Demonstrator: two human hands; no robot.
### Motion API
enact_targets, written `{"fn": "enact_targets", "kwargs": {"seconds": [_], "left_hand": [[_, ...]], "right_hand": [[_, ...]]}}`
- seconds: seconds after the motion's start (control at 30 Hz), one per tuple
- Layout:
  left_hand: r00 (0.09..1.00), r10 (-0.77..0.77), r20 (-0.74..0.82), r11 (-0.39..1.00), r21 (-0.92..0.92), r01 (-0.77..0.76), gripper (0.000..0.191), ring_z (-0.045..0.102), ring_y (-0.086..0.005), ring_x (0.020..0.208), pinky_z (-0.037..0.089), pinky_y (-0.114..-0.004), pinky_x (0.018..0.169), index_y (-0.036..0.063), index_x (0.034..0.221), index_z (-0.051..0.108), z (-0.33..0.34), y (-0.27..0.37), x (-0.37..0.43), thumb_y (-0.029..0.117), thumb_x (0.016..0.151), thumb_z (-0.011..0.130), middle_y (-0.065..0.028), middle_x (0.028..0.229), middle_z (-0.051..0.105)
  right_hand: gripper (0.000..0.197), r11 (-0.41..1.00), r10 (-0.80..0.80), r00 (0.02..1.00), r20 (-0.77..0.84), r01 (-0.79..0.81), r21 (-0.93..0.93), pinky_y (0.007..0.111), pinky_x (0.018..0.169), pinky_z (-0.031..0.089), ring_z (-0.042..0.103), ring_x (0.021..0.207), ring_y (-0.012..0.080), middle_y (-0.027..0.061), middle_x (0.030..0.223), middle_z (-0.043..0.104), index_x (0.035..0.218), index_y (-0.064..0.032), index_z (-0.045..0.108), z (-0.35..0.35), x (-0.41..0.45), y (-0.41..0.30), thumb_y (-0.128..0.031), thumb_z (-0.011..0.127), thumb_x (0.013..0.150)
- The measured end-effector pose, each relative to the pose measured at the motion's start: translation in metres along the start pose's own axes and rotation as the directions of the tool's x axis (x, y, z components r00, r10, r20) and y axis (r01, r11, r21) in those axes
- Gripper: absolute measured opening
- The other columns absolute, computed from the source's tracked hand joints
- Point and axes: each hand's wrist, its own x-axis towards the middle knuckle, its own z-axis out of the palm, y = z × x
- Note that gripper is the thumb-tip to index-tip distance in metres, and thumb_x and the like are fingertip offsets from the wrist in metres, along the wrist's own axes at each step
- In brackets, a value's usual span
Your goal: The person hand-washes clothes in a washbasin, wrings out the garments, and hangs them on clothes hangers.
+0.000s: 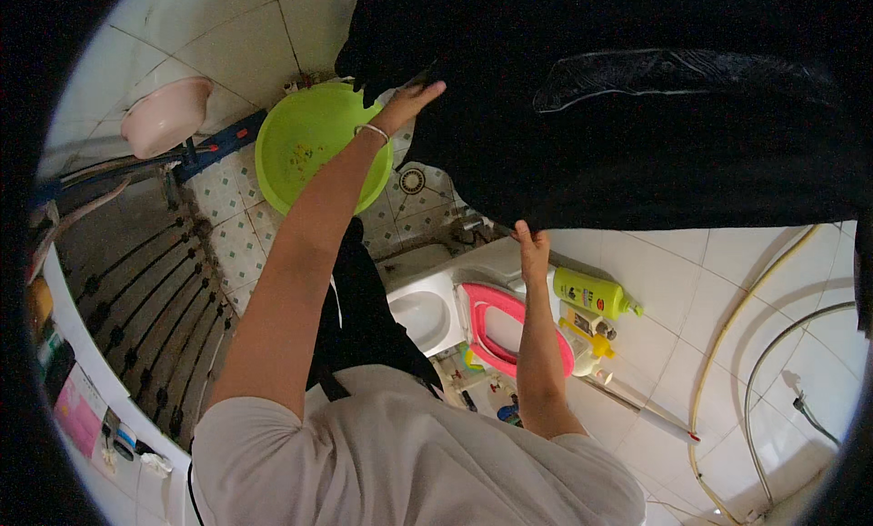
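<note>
A large black cloth garment (614, 158) with a printed or glossy grey band fills the upper right. My left hand (409, 104), with a bracelet at the wrist, reaches to the garment's left edge; its thumb or finger shows against the cloth and the rest of its grip is partly hidden. My right hand (532, 243) pinches the garment's lower edge. Beneath my left forearm, a green plastic basin (279, 137) stands on the tiled floor, with small bits of something on its bottom.
A floor drain (412, 181) lies right of the basin. A pink basin (167, 117) sits at the left wall near a window with metal bars (150, 301). A toilet (419, 318) with a pink seat (487, 294), a green bottle (590, 294) and a yellow hose (723, 335) are at lower right.
</note>
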Motion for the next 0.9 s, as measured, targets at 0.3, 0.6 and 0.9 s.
{"fn": "enact_targets", "kwargs": {"seconds": [0.3,0.6,0.9], "left_hand": [[0.983,0.158,-0.098,0.893,0.439,-0.099,0.052,0.055,-0.0308,0.108,0.043,-0.04,0.092,0.0018,0.132,0.041,-0.004,-0.13,0.061,0.033,0.092,0.051,-0.0163,0.125,0.052],[0.969,0.159,-0.188,0.98,0.151,-0.131,0.044,0.066,-0.0218,0.074,0.053,-0.032,0.07,0.0022,0.121,0.052,-0.06,-0.185,0.105,0.034,0.09,0.053,-0.0147,0.105,0.061],[0.901,0.405,-0.153,0.81,0.517,-0.277,0.031,0.062,-0.0274,0.077,0.048,-0.034,0.073,0.0013,0.104,0.055,-0.081,-0.269,0.107,0.025,0.085,0.06,-0.0173,0.091,0.063]], "right_hand": [[0.034,0.936,-0.208,0.978,-0.016,0.195,-0.292,0.027,0.076,0.043,0.053,0.083,0.0166,0.0058,0.09,0.06,0.094,0.0025,0.061,0.05,0.056,0.063,-0.021,0.076,0.076],[0.065,0.636,-0.285,0.955,-0.084,0.123,-0.761,0.037,0.046,0.041,0.044,0.031,0.0257,0.0149,0.035,0.042,0.04,0.002,0.053,0.054,0.121,0.156,-0.044,0.06,0.086],[0.025,0.983,0.143,0.986,0.088,-0.131,-0.129,0.029,0.052,0.049,0.06,0.056,0.0139,0.0059,0.075,0.065,0.09,0.0004,0.063,0.151,0.114,0.148,-0.024,0.066,0.084]]}}
